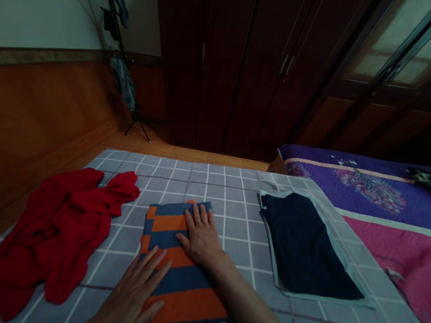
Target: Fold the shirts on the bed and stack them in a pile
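Observation:
A folded cloth with orange and blue-grey stripes [183, 280] lies flat on the grey checked bedspread [232, 208]. My left hand [135, 294] rests on its left side, fingers spread. Near the far right edge of the same cloth, my right hand [202, 236] lies with its fingers apart, touching the fabric. Neither hand grips anything. To the left is a crumpled red cloth [64, 224]. At the right, a dark navy folded cloth [305, 242] sits on top of a paler folded piece.
Beyond the bed stands a dark wooden wardrobe [231, 65]. A purple and pink bedcover [408, 216] is at the right, with dark fabric on it. A thin stand [116, 23] with hanging items stands at the back left.

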A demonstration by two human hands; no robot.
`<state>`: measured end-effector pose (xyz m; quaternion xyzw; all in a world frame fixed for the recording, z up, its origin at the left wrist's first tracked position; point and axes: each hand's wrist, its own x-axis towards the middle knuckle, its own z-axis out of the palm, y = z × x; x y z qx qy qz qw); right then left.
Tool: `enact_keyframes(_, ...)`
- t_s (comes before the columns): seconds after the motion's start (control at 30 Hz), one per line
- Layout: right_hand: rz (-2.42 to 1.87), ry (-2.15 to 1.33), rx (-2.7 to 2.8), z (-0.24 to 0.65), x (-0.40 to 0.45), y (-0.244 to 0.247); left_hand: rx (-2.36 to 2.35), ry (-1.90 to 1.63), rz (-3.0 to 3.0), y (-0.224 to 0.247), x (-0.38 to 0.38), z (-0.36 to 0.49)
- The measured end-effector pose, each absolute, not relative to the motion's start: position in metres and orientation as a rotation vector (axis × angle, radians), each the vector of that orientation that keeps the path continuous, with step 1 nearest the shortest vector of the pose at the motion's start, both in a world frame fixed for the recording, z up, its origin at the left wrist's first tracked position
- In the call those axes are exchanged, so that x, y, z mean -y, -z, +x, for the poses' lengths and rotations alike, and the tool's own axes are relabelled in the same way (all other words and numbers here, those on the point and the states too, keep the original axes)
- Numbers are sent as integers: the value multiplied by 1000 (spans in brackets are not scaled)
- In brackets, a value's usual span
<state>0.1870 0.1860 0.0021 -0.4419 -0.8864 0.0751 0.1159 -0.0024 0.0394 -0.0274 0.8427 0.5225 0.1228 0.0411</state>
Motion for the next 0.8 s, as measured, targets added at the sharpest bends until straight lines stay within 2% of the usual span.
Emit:
enact_keyframes(0.17, -1312, -281, 2574, 189, -183, -3, -1796, -745, 2257, 36, -46, -3)
enact_keyframes(0.27, -1394, -365, 2382, 205, -171, -15, -1937, -993, 1852, 38, -58, -12)
enact_keyframes(0.37, -1489, -545, 2080, 234, -151, -22, -1817, -1111, 1289, 33, -71, -23)
enact_keyframes(0.47, -1583, -810, 1887, 265, -123, -19, -1612, -1150, 808, 21, -82, -28)
enact_keyframes(0.57, -1714, -948, 1862, 282, -97, -16, -1534, -1127, 604, 6, -90, -26)
enact_keyframes(0.7, -1966, -994, 1847, 277, -78, -24, -1356, -1000, 568, -6, -95, -22)
enact_keyframes(0.8, -2101, -884, 1835, 266, -75, -29, -1253, -961, 610, -7, -96, -20)
